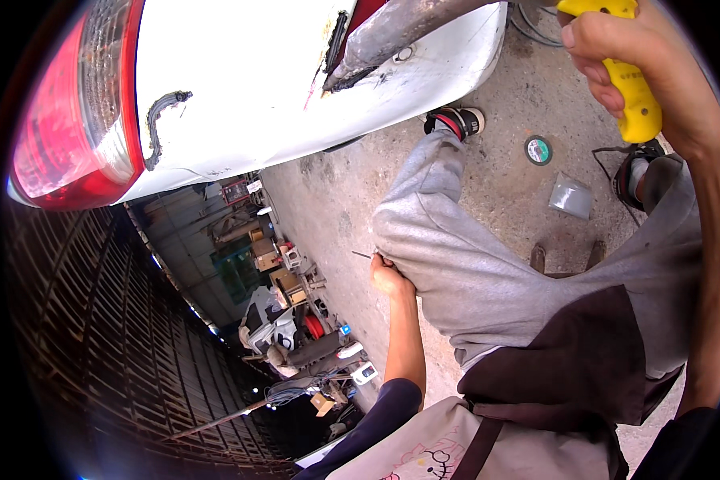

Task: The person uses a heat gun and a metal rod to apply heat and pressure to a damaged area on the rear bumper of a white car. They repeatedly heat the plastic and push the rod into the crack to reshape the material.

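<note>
Right hand [616, 56] fingers [596, 72] clenched around yellow tool handle [636, 100]; left hand [390, 278] fingers pinch a thin wire [362, 254]

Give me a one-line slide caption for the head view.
Seated beside a damaged white car bumper, the person's right hand grips a yellow tool handle while the left hand rests against the knee.
</note>
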A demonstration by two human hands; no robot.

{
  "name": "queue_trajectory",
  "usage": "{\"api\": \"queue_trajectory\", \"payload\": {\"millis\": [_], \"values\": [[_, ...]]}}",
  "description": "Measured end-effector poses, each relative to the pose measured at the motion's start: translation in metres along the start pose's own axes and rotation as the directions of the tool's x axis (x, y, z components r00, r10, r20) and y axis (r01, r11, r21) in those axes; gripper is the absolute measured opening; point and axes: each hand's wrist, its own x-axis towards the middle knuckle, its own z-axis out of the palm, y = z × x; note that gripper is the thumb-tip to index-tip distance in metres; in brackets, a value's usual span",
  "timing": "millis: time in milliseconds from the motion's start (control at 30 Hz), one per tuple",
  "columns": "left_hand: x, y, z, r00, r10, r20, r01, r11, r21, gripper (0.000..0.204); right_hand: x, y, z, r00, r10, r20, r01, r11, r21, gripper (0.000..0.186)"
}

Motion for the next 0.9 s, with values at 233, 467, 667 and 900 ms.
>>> {"api": "queue_trajectory", "payload": {"millis": [233,467,667,900], "values": [[-0.001,0.0,-0.005,0.997,0.011,-0.075,-0.011,1.0,-0.005,0.036,0.001,0.002,0.005,0.999,-0.015,0.032,0.014,1.0,0.015,0.02],[0.007,-0.007,-0.005,1.0,0.027,-0.001,-0.027,0.999,0.017,0.037,-0.007,-0.006,0.001,1.0,-0.004,0.01,0.004,1.0,0.007,0.018],[0.005,-0.007,-0.012,0.997,0.021,-0.074,-0.021,1.0,0.004,0.037,0.005,0.0,0.016,0.997,-0.028,0.071,0.026,0.999,0.019,0.017],[0.002,-0.005,-0.008,0.998,0.0,-0.07,0.0,1.0,-0.008,0.037,0.001,-0.004,0.007,0.998,-0.027,0.056,0.026,0.999,0.028,0.016]]}}
